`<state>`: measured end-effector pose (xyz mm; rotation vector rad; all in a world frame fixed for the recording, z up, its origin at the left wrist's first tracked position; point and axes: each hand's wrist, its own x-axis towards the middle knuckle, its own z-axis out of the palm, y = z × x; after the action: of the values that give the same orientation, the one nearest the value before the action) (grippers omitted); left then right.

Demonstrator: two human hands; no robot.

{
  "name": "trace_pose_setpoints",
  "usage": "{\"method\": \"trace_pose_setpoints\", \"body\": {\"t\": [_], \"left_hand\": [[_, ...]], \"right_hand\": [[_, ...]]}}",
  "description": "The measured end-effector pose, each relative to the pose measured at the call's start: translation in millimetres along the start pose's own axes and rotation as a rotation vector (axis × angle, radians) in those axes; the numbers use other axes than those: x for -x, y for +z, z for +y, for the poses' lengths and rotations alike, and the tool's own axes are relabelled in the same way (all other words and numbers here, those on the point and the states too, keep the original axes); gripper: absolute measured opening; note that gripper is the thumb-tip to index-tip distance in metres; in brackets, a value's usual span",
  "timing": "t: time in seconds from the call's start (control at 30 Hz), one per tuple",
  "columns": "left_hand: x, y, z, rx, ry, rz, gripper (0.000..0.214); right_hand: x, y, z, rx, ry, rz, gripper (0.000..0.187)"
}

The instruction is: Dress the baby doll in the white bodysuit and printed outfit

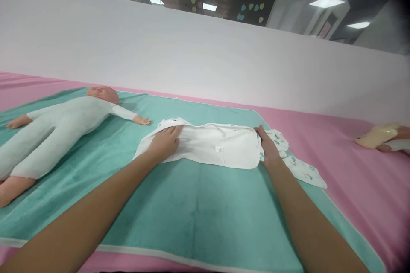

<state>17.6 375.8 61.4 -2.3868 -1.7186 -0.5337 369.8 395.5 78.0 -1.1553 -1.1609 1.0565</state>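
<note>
A white baby garment [205,143] lies folded into a long strip on a teal towel [192,213]. Its plain side faces up, with a small label near the middle. Green-printed parts show at the right end, one reaching out like a sleeve [306,171]. My left hand [165,143] rests on the left part of the cloth, fingers stretched out over it near the far edge. At the right end my right hand [268,146] has the garment's edge between thumb and fingers; the fingers are partly hidden under the cloth.
On the left, a baby doll [67,123] in a pale bodysuit lies on its back on the towel. Pink sheeting [361,175] surrounds the towel. Behind stands a low white wall [192,64] below glass. At the far right is a beige object [376,135], perhaps another doll's limb.
</note>
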Motion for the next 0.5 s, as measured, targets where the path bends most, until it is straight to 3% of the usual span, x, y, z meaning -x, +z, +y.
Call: {"method": "trace_pose_setpoints", "body": {"t": [0.13, 0.27, 0.33, 0.5], "left_hand": [[4.0, -1.4, 6.4, 0.13, 0.101, -0.026, 0.043], [13.3, -7.4, 29.4, 0.295, 0.289, -0.227, 0.05], [16.0, -5.4, 38.9, 0.324, 0.362, -0.262, 0.045], [13.5, 6.8, 47.3, 0.233, 0.43, -0.117, 0.023]], "right_hand": [[-9.2, -8.6, 16.3, -0.105, 0.006, 0.116, 0.044], [-12.0, -11.2, 13.0, -0.104, -0.052, 0.214, 0.039], [-11.7, -12.7, 6.6, -0.108, -0.077, 0.168, 0.038], [-10.1, -19.1, 1.7, -0.095, -0.101, -0.045, 0.04]]}}
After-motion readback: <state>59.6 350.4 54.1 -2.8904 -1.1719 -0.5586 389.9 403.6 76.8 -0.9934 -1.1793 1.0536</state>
